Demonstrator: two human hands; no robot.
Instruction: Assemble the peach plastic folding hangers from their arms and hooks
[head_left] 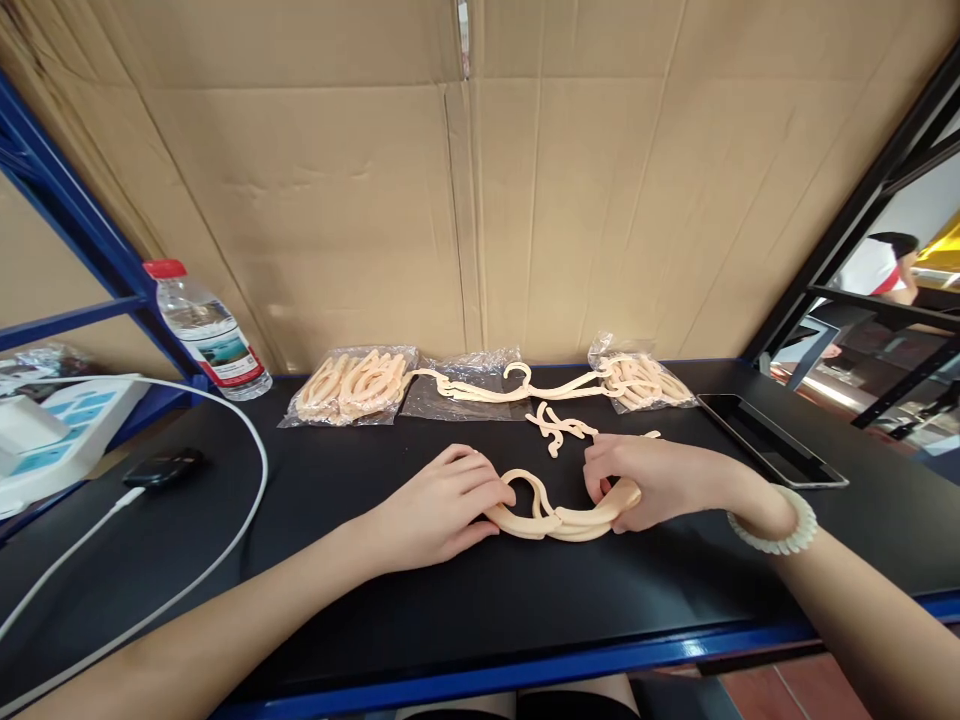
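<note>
A peach plastic hanger piece (551,516) lies on the black table (360,620) between my hands. My left hand (442,505) grips its left end with the fingers curled over it. My right hand (649,480) pinches its right end, and a white bead bracelet (780,525) circles that wrist. Just behind lie small loose hook parts (559,428). Farther back an assembled hanger (510,385) rests on an empty clear bag, flanked by a bag of peach parts on the left (352,385) and another on the right (645,380).
A water bottle (206,330) with a red cap stands at the back left. A white power strip (71,420), a white cable (247,470) and a small black device (161,467) lie at the left. A dark tablet (772,440) lies at the right. Cardboard (480,200) walls the back.
</note>
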